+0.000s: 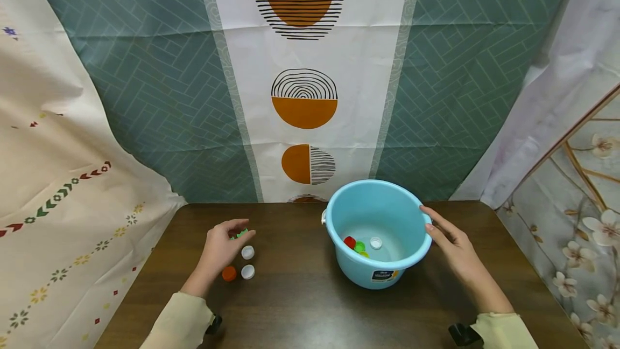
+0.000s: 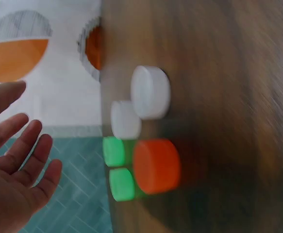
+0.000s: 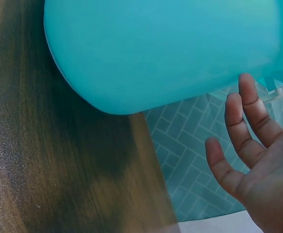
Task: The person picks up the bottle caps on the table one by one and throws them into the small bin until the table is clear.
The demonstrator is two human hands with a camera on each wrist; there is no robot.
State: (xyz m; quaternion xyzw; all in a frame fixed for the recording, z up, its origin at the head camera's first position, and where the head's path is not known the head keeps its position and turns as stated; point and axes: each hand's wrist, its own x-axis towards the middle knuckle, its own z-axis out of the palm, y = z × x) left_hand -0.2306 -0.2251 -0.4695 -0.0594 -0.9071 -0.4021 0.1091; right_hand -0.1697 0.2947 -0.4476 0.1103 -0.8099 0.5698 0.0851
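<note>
Left hand, lower left of the head view: fingers apart and loosely bent, nothing in the grasp. It hovers just beside two small bright-green round plastic caps, which show best in the left wrist view, on the tabletop, set one beside the other.

Right hand, lower right: fingers spread and slightly curved, thumb and index fingertips at the rim of a light-blue round plastic bucket; no clamp on it. Whether the other fingers touch its wall, cannot tell.

Near the left hand: two white round plastic caps and a wider orange round plastic cap; left wrist view blurred here.

Bucket stands upright right of centre, smooth, slightly glossy, tapering to its base; printed label low on the front. On its floor: red cap, green cap, yellow cap, white cap.

Tabletop: dark brown, wood-grained, soft sheen. Behind, creased teal cloth in a brick-like pattern.
</note>
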